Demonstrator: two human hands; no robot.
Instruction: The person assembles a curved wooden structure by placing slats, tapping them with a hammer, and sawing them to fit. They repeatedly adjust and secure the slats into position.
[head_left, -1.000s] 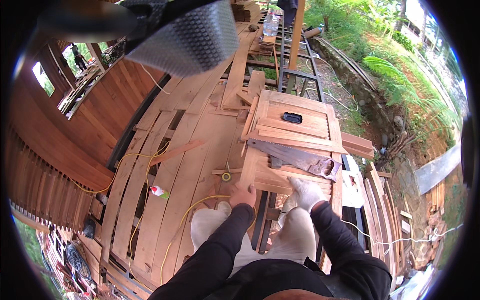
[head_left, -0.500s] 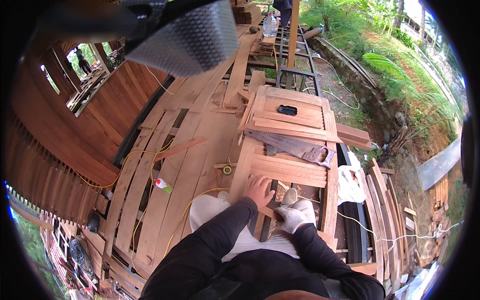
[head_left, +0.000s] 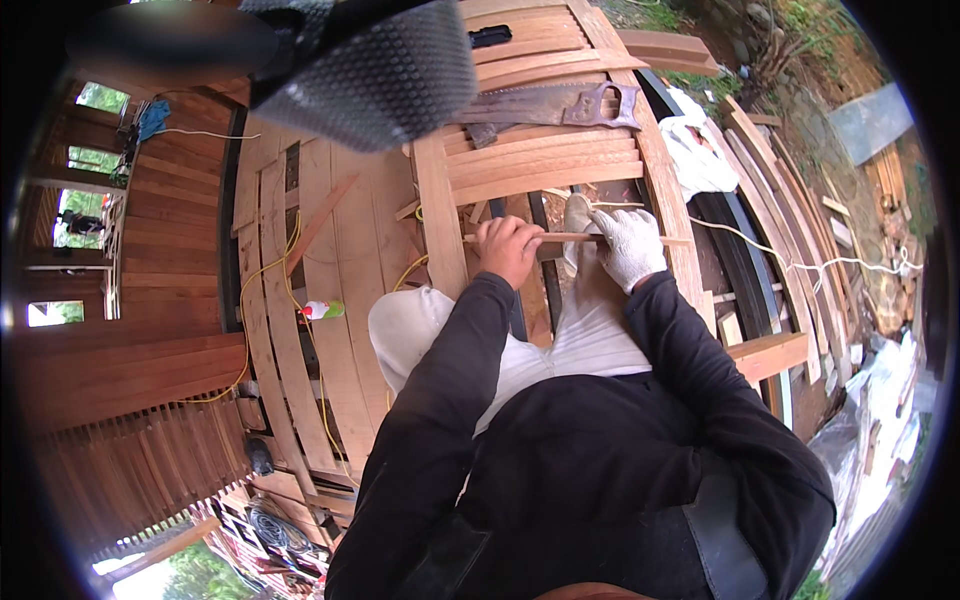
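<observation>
Hands hold one thin wooden stick (head_left: 575, 238) mid-frame: bare left hand (head_left: 508, 248) wrapped around it, gloved right hand (head_left: 628, 245) clamped too. Saw (head_left: 545, 104) lies above.

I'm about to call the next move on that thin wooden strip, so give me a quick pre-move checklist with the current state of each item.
1. Left hand gripping the thin wooden strip: ok, bare fingers curled around it.
2. Right hand on the strip: ok, white glove closed over it.
3. Strip level across the wooden frame: ok, roughly horizontal between both hands.
4. Handsaw away from the hands: ok, lying flat on the slats above them.
5. Yellow cord away from the hands: ok, it runs over the planks to the left.
6. Footing: cannot tell, only one shoe shows, under the strip.
</observation>
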